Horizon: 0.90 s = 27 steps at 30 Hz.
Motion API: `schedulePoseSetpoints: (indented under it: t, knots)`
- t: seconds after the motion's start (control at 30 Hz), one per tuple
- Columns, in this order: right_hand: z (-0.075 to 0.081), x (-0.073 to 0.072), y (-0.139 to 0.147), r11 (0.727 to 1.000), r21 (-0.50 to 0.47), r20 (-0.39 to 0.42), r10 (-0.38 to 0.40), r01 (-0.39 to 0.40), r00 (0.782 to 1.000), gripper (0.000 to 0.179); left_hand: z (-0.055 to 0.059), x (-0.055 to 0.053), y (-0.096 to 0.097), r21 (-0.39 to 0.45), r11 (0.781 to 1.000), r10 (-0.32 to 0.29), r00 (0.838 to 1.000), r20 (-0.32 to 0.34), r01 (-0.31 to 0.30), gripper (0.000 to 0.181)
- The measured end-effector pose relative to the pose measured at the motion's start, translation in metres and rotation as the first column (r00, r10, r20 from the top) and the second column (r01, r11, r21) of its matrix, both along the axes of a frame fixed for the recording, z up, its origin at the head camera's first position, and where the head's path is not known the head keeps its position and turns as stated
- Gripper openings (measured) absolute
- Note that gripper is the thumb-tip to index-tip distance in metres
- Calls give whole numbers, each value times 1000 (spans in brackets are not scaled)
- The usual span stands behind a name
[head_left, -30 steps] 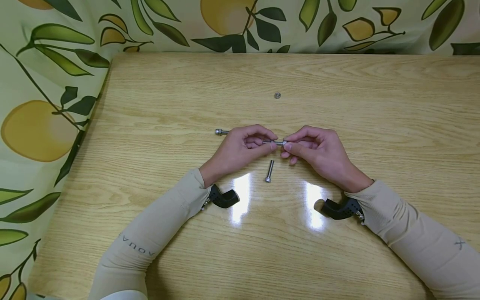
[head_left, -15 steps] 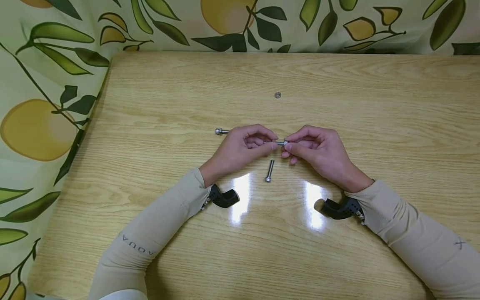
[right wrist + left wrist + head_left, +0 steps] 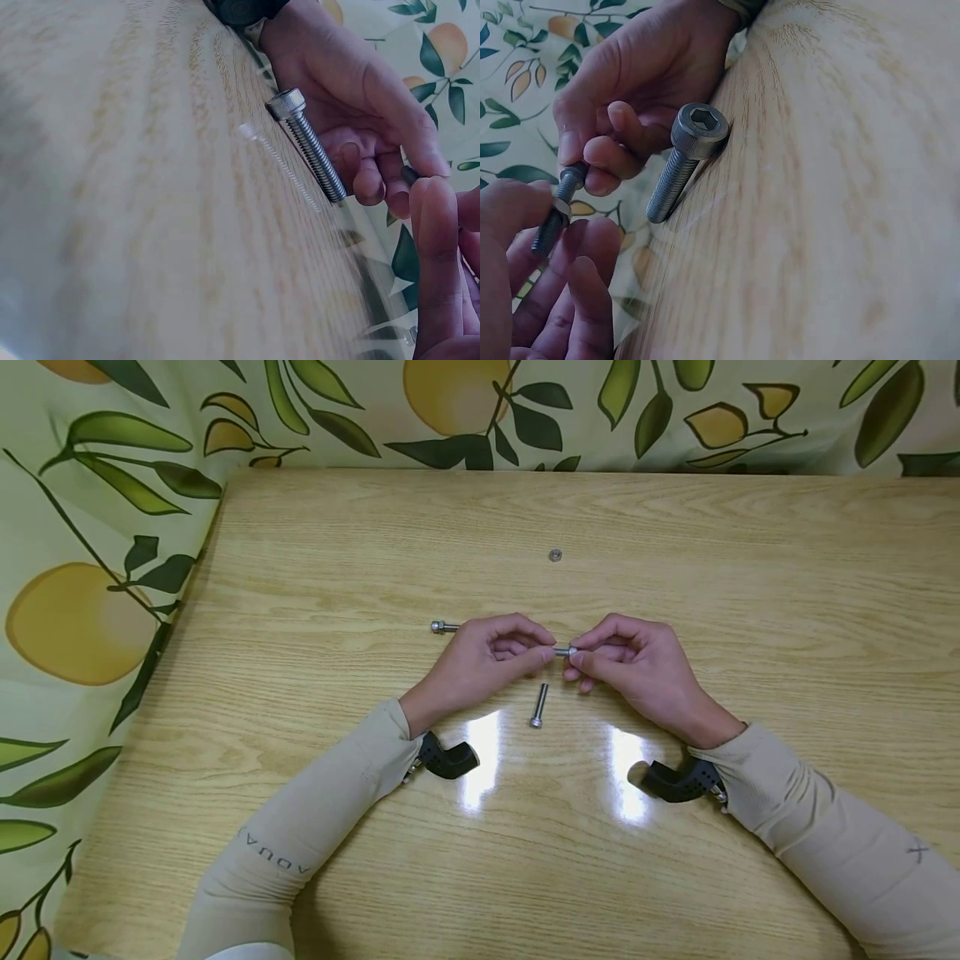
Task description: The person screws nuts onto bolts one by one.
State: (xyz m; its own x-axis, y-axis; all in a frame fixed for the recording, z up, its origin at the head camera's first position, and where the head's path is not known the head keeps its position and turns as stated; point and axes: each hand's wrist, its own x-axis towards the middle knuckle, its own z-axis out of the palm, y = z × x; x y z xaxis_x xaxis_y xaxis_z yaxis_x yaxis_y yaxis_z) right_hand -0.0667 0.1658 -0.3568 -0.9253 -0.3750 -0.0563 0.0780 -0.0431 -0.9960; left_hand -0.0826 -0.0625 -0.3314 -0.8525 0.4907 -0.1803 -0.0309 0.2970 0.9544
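Observation:
Between both hands a socket head bolt lies roughly level above the table. My right hand pinches its head end between thumb and index finger. My left hand holds the threaded part, its thumb and index finger at a nut that sits around the shank. In the head view the left fingers hide the nut and the bolt's tip. A second socket head bolt, with bare threads, lies on the table just below the hands. In the right wrist view the held bolt is mostly covered by fingers.
Another bolt with a nut near its head lies partly hidden behind the left hand. A loose nut rests farther back on the wooden table. Patterned cloth borders the table's back and left edges.
Compared with a second ago, the left fingertips cover more of the bolt's threaded end. Both hands otherwise keep their places, and the whole head view has shifted slightly.

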Motion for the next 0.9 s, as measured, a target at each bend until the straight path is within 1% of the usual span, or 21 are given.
schedulePoseSetpoints:
  t: [0.13, 0.2, 0.37, 0.43, 0.57, 0.8, 0.9]
  knots:
    - [-1, 0, 0, 1000, -11, -1, 1, -1, 1000, 9, -3, -1, 0, 20, 1000, -7, 1000, -7, 8, 26]
    - [-1, 0, 0, 1000, -12, -3, 2, -2, 1000, 9, -7, -2, 0, 28, 1000, -12, 1000, -13, 13, 27]
    - [-1, 0, 1, 1000, 1, -5, 6, -6, 1000, 9, -20, -5, -1, 39, 999, -14, 1000, -28, 15, 22]
    - [-1, 0, 0, 1000, 0, -3, 7, -7, 1000, 10, -22, -6, -2, 48, 999, -16, 999, -44, 18, 22]
    - [-1, 0, 0, 1000, -7, -1, 8, -8, 1000, 9, -24, -7, -3, 64, 998, -18, 998, -61, 22, 30]
    - [-1, 0, 0, 1000, 0, -10, 9, -9, 1000, 9, -24, -6, -2, 47, 999, -15, 999, -48, 17, 24]
    - [-1, 0, 0, 1000, 0, -12, 9, -9, 1000, 9, -24, -6, -3, 49, 998, -22, 999, -47, 25, 26]
